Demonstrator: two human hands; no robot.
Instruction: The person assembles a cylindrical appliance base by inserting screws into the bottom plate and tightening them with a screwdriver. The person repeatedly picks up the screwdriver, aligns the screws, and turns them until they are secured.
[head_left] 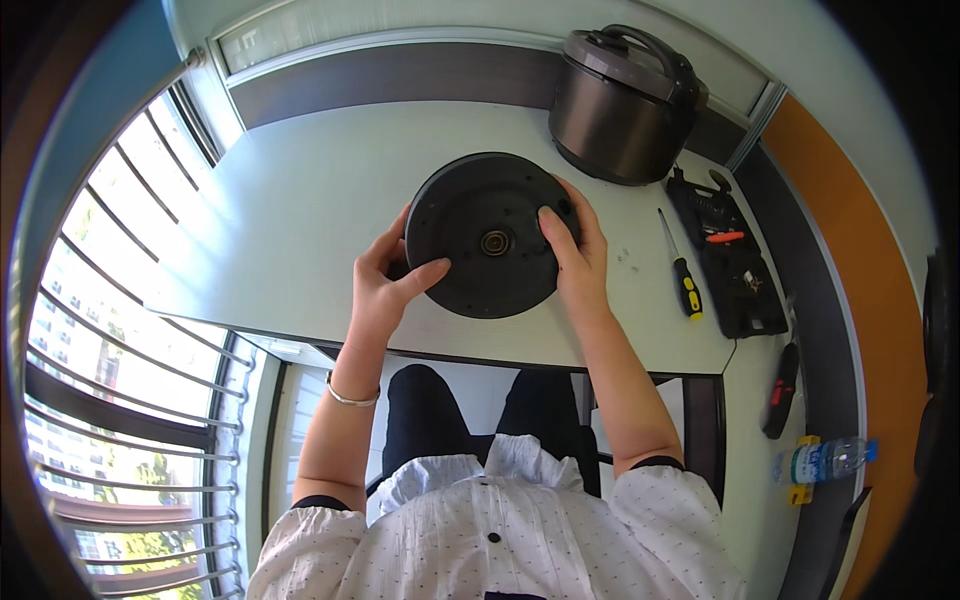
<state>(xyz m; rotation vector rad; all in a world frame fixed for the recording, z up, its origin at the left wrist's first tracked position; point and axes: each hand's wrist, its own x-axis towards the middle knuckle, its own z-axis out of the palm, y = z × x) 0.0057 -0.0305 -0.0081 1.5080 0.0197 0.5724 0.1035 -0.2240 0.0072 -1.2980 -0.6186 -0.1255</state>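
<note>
Between my two hands is a round black disc-shaped part (480, 195), with a small brass-coloured ring at its centre and several small holes around its face. It is held up over the near part of the white table. My left hand (388, 280) grips the left rim, thumb on the face and fingers curled behind. On the opposite side my right hand (580, 250) holds the right rim, its thumb pressed on the face near the edge. The fingers behind the disc are partly hidden.
A brown electric pressure cooker (625, 115) stands at the back right of the table (300, 200). Right of my hands lie a yellow-black screwdriver (686, 280) and an open black tool case (735, 270). Farther right are a black-red tool (781, 390) and a water bottle (825, 461).
</note>
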